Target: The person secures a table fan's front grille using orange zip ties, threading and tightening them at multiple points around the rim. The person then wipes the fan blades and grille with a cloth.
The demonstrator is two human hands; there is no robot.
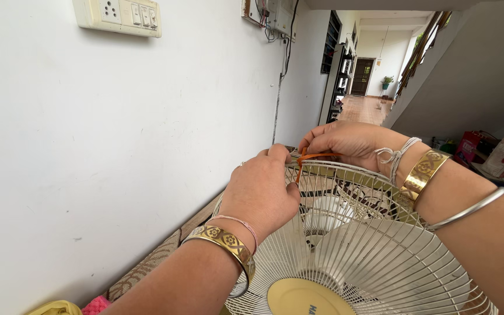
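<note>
You are looking down at a round fan guard, a cream-white wire cage with a pale yellow disc at its centre, lying close to a white wall. Both of your hands meet at the far top edge of the guard.

Your left hand sits with its back towards you, fingers curled in and pressed together at the rim, pinching one end of a thin orange tie. A gold patterned cuff and a thin pink thread circle that wrist.

Your right hand reaches in from the right, just beyond the rim, fingers bent down and closed on the other end of the orange tie. The tie runs as a short band between your two hands and drops in a small loop against the wires of the guard. A white knotted string, a gold cuff and a plain silver bangle sit along your right forearm.

High on the wall at upper left is a cream switch and socket plate. Beyond your hands a tiled corridor stretches away to a dark door. A patterned mat lies along the foot of the wall.
</note>
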